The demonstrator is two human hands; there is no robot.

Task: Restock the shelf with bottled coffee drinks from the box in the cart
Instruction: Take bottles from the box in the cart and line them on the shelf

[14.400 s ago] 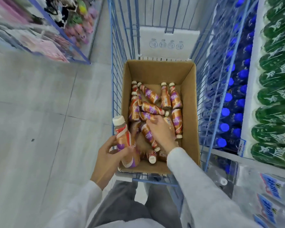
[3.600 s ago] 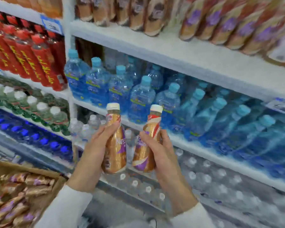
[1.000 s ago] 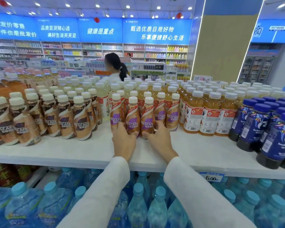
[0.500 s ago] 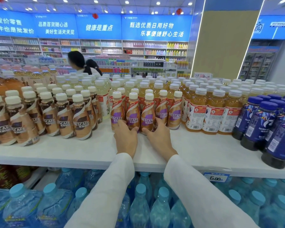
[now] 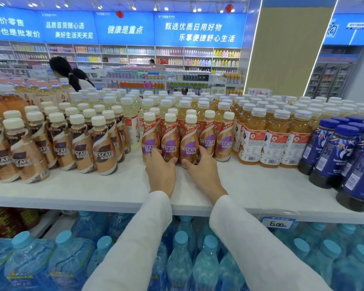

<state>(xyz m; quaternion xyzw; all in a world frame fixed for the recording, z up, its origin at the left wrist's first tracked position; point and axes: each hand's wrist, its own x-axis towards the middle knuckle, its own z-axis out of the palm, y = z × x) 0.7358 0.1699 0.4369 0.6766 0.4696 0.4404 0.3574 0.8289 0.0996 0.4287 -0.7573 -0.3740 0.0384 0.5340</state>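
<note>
Two purple-and-gold coffee bottles stand upright at the front of their group on the white shelf [image 5: 93,192]. My left hand [image 5: 160,172] wraps the base of the middle coffee bottle [image 5: 170,139], fingers on its left and thumb on its right. My right hand [image 5: 204,171] wraps the base of the coffee bottle [image 5: 190,141] beside it. Another bottle [image 5: 149,139] stands to their left, and two more [image 5: 224,139] to the right. The cart and box are out of view.
Brown-label coffee bottles [image 5: 103,148] fill the shelf to the left; orange tea bottles [image 5: 271,139] and dark blue bottles [image 5: 355,164] stand to the right. Water bottles [image 5: 181,259] sit below. A price tag [image 5: 276,223] hangs on the shelf edge. A person [image 5: 72,74] stands behind the display.
Both hands stay on the two bottles standing on the shelf. The person behind the display has walked left.
</note>
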